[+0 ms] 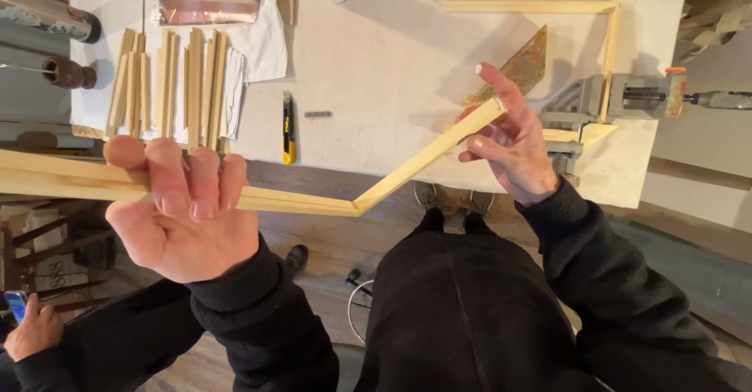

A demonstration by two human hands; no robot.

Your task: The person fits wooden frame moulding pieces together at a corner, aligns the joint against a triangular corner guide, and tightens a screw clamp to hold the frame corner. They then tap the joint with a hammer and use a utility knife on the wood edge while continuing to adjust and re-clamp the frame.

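My left hand (184,208) grips the long arm of a pale wooden L-shaped frame piece (313,202) held in the air in front of me. The two mitred strips meet at a corner joint (359,204). The shorter arm rises to the right, where my right hand (513,145) pinches its end between thumb and fingers. Both sleeves are black. The piece hangs over the near edge of the white worktable (392,63).
On the table lie a row of several wooden moulding strips (172,83), a yellow utility knife (288,130), another joined frame corner (611,39) set in a grey metal corner clamp (607,98), and a rusty triangular plate (521,67). Another person's hand with a phone (23,321) shows at lower left.
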